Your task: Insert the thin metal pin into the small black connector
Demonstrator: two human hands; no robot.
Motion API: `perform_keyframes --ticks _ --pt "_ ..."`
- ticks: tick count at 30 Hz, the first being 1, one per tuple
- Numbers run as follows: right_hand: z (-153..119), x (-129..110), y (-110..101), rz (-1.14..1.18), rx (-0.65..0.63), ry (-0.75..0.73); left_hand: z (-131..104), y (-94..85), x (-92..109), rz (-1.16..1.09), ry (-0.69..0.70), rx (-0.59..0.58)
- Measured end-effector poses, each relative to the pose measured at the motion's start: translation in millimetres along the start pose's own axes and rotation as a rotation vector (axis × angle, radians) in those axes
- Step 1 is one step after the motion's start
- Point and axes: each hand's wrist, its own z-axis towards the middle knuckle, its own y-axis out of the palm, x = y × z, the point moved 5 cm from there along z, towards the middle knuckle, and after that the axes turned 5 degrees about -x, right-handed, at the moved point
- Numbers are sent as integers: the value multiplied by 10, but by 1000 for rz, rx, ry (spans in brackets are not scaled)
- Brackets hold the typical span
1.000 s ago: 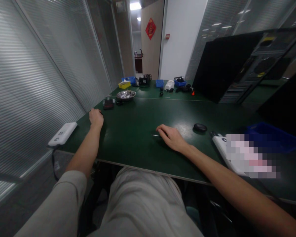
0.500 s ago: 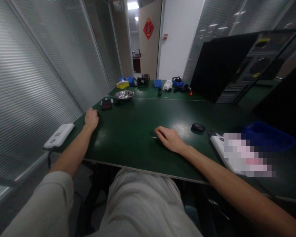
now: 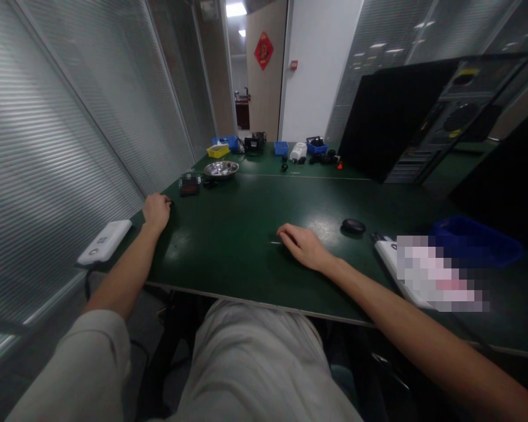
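My left hand [image 3: 157,212] rests at the left side of the dark green table, its fingers curled in. A small dark thing shows at its fingertips, too little to name. My right hand [image 3: 305,246] lies near the table's middle with its fingers bent down and together. A thin pale line [image 3: 274,242] lies just left of those fingertips; whether the hand grips it cannot be made out. To the right of this hand sits a black oval case-like thing [image 3: 353,226]. Beyond my left hand lies a dark flat object [image 3: 189,185], partly blurred out.
A white power bank-like box [image 3: 104,241] stands on the left edge. A metal dish [image 3: 221,170] holds small bits. Farther back are a yellow tray [image 3: 218,151] and blue bins [image 3: 281,148]. On the right are a blue basket [image 3: 477,240] and a large black computer case [image 3: 396,117].
My left hand has shifted a little to the left, toward the table's edge. The right hand stays where it was on the table.
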Motion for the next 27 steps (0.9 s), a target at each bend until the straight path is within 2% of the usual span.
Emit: perform_keyframes --ticks 5,10,12,14,16,19,21,24,25,27 --pt "-1 98 -7 39 47 20 -37 -17 -19 -100 -65 5" --pt "-2 216 -20 41 123 35 -64 -3 -65 -175 -62 9" --pt "1 245 -16 34 118 51 -72 -52 -29 -183 -49 27" --pt "6 253 -19 36 114 66 -94 -140 90 -212 -14 47" --pt "12 242 -25 35 108 81 -165 -260 330 -277 62 80" --pt "22 207 -32 9 96 115 -448 -425 958 -462 295 96" --pt "26 173 -36 -15 91 120 -772 -463 1508 -612 517 9" --pt "27 119 -37 -48 80 85 -1338 -435 2282 -751 836 -188" --pt "25 107 -39 -62 80 74 -1502 -413 2475 -770 916 -252" --pt "21 96 -47 -94 85 68 -1722 -373 2716 -796 996 -345"
